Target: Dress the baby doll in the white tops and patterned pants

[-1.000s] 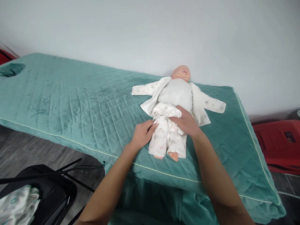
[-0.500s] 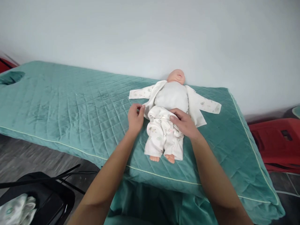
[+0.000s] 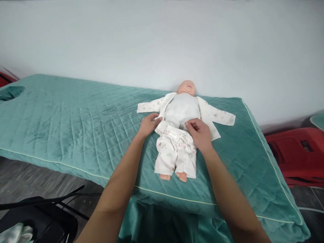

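A baby doll (image 3: pixel 186 87) lies on its back, head toward the wall, on the green quilted bed cover (image 3: pixel 76 125). Its white printed baby jacket (image 3: pixel 211 116) is spread apart at the front, sleeves out to both sides. Patterned baby trousers (image 3: pixel 165 152) cover the legs, with the feet showing below the cuffs. My left hand (image 3: pixel 149 125) is closed at the lower edge of the jacket's left side, beside the trousers' waist. At the other side of the waist, my right hand (image 3: pixel 200 133) pinches the trousers' waistband, lifted slightly from the belly.
Behind the bed rises a pale wall (image 3: pixel 113 40). A red plastic piece of furniture (image 3: pixel 298 155) stands off the bed's right end. At lower left is a black chair (image 3: pixel 43 219) with folded cloth (image 3: pixel 17 233) on it. A face hole (image 3: pixel 11 93) opens at the bed's far left.
My right hand has moved from the trousers' front up to the waistband and pinches it. My left hand has shifted slightly inward along the jacket edge. The view has tilted a little upward.
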`<state>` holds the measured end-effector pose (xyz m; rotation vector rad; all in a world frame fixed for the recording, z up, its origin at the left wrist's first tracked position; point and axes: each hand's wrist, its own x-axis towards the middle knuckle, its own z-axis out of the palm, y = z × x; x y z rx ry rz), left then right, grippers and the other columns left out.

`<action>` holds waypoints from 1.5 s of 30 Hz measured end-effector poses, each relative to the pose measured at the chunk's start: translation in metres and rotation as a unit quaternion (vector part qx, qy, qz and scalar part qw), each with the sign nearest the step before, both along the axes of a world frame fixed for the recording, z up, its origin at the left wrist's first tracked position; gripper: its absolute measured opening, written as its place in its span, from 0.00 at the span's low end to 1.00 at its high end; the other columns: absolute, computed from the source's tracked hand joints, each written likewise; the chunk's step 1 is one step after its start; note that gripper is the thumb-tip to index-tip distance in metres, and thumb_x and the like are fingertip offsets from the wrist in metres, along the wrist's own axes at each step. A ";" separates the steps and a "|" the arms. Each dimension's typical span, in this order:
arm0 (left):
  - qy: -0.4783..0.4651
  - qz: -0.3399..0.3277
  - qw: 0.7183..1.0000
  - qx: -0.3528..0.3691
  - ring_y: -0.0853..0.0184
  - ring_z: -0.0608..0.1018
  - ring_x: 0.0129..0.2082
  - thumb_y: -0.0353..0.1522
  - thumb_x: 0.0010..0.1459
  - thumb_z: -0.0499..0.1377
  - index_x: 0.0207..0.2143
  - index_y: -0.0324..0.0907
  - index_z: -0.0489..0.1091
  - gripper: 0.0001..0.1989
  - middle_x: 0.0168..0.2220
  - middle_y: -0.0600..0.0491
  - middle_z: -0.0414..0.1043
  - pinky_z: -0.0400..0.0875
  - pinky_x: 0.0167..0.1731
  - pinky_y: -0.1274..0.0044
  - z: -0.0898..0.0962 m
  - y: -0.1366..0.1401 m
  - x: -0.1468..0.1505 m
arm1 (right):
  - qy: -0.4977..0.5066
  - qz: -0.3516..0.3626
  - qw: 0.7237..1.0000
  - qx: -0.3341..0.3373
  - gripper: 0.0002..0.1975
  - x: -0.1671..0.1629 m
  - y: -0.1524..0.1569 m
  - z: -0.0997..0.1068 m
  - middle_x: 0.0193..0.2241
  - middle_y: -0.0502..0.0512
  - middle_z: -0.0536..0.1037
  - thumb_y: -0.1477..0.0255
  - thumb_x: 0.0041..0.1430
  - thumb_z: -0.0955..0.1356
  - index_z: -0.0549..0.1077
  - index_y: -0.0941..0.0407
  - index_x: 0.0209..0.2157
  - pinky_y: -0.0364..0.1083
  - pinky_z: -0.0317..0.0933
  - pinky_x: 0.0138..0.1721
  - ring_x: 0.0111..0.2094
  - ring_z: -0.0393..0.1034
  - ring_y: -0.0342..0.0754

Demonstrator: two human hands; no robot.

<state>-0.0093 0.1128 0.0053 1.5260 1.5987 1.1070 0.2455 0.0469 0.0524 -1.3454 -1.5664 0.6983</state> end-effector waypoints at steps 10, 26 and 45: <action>-0.083 0.137 0.981 0.106 0.64 0.77 0.42 0.28 0.47 0.57 0.47 0.42 0.75 0.22 0.46 0.52 0.77 0.71 0.44 0.74 -0.010 -0.008 -0.014 | 0.088 -0.048 0.995 0.010 0.13 0.001 0.004 -0.008 0.27 0.49 0.74 0.59 0.60 0.68 0.74 0.55 0.33 0.45 0.60 0.33 0.29 0.66 0.45; 0.076 0.221 0.966 0.110 0.66 0.66 0.32 0.19 0.42 0.55 0.42 0.42 0.74 0.24 0.30 0.56 0.61 0.65 0.39 0.73 -0.002 -0.033 -0.008 | -0.335 -0.071 0.926 -0.159 0.14 0.036 0.011 -0.010 0.32 0.61 0.80 0.68 0.65 0.60 0.74 0.55 0.30 0.47 0.47 0.30 0.34 0.70 0.53; -0.183 -0.202 0.961 0.035 0.67 0.73 0.39 0.37 0.54 0.66 0.37 0.42 0.77 0.09 0.40 0.53 0.72 0.66 0.42 0.76 0.016 -0.045 0.012 | -0.051 0.192 0.978 0.055 0.10 0.031 -0.010 0.004 0.33 0.53 0.72 0.63 0.59 0.74 0.74 0.53 0.30 0.49 0.59 0.39 0.36 0.65 0.49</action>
